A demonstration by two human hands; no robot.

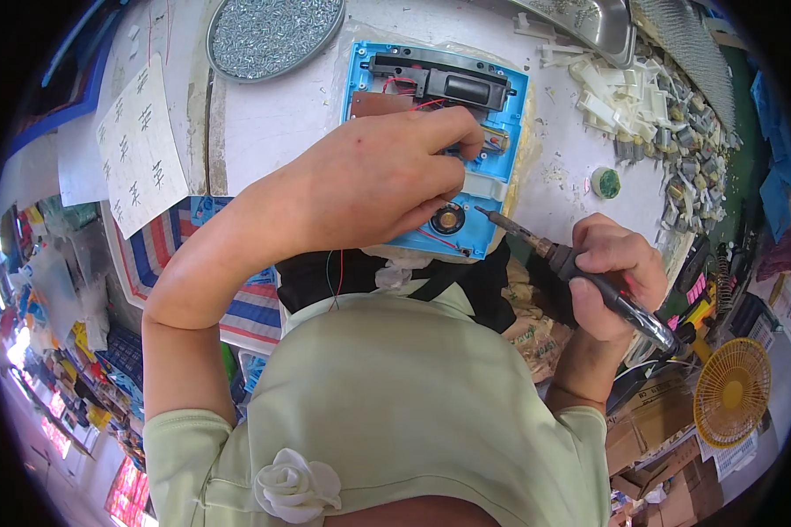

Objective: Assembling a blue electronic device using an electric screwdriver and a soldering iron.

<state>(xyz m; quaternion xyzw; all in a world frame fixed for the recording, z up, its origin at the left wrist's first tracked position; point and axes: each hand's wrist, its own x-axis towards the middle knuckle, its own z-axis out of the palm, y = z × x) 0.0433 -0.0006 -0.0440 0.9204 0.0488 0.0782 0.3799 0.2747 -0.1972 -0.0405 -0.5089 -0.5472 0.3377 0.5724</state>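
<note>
A light blue plastic casing (520, 110) lies open on the table in front of me. Inside it are a black part (466, 86) along the far side, a brown circuit board (378, 105), thin red wires and a small round speaker (448, 220). My left hand (395, 167) reaches across the casing, its fingers curled together above the inner parts; what they pinch, if anything, is hidden. Held by its dark handle, a soldering iron (536, 239) is in my right hand (620, 268). Its tip points left, close to the casing's near right edge and the speaker.
Small metal screws fill a round tray (332, 35) at the back. Right of the casing are white plastic parts (615, 97), a heap of small grey motors (690, 167), a metal tray (620, 39) and a small green round piece (605, 182). A yellow fan (732, 393) stands lower right.
</note>
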